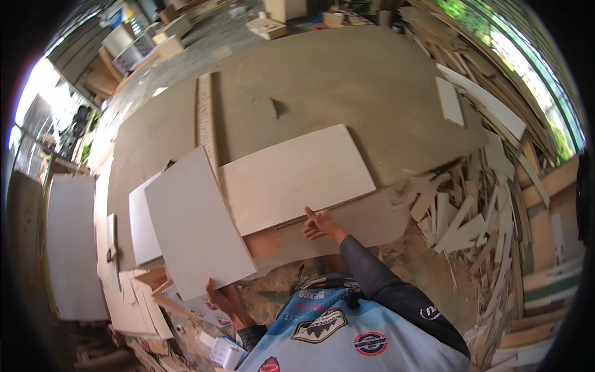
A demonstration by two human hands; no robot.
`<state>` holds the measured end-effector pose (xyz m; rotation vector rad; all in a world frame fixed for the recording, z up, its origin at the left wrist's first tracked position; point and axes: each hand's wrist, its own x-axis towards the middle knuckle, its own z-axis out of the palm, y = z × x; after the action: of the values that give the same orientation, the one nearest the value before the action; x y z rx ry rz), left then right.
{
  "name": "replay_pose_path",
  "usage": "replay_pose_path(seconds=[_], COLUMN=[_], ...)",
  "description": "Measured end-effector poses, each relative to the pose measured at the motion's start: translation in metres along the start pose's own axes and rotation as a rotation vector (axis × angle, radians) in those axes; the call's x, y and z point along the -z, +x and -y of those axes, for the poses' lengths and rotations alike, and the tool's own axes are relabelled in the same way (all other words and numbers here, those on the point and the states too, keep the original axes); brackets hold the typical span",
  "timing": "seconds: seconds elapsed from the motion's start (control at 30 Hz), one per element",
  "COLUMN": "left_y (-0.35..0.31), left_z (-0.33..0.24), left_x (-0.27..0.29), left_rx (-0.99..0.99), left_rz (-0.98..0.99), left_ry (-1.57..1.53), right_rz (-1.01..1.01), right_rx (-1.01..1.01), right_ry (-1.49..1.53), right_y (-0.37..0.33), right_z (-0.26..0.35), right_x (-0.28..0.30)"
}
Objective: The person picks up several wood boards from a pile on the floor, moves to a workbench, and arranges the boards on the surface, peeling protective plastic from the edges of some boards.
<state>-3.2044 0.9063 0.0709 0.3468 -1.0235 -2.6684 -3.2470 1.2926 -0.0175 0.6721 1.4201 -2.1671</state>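
Observation:
My left hand (224,301) is closed on the near edge of a pale grey-white panel (192,226), thumb on top and fingers partly hidden. This panel lies at a slant, its near end sticking out past the table edge. To its right, a second white board (297,177) rests flat along the table's near side. My right hand (322,225) is at that board's near edge, thumb raised and fingers apart, holding nothing. A further white sheet (142,223) shows partly under the slanted panel.
The broad brown worktable (316,74) carries a long wooden strip (205,118), a small dark offcut (274,108) and a narrow white piece (450,101). Scrap strips (458,217) pile up at right. A tall white panel (75,248) stands at left.

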Motion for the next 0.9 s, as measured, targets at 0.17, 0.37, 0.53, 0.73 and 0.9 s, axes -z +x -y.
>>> replay_pose_path(seconds=[0.17, 0.37, 0.53, 0.73, 0.9], left_y=[-0.021, -0.069, -0.103, -0.165, -0.216], left_z=[0.076, 0.201, 0.315, 0.46, 0.527], left_x=[-0.048, -0.139, -0.203, -0.31, -0.389], left_rx=[0.259, 0.477, 0.687, 0.92, 0.935], left_rz=[0.145, 0.294, 0.495, 0.659, 0.507], left_ry=[-0.05, 0.111, 0.19, 0.164, 0.152], right_rz=[0.4, 0.076, -0.256, -0.372, -0.388], right_rx=[0.317, 0.663, 0.718, 0.889, 0.868], right_ry=[0.323, 0.13, 0.327, 0.435, 0.524], right_y=[-0.119, -0.185, -0.207, -0.234, -0.26], right_z=[0.037, 0.043, 0.049, 0.069, 0.11], right_x=[0.004, 0.061, 0.166, 0.356, 0.535])
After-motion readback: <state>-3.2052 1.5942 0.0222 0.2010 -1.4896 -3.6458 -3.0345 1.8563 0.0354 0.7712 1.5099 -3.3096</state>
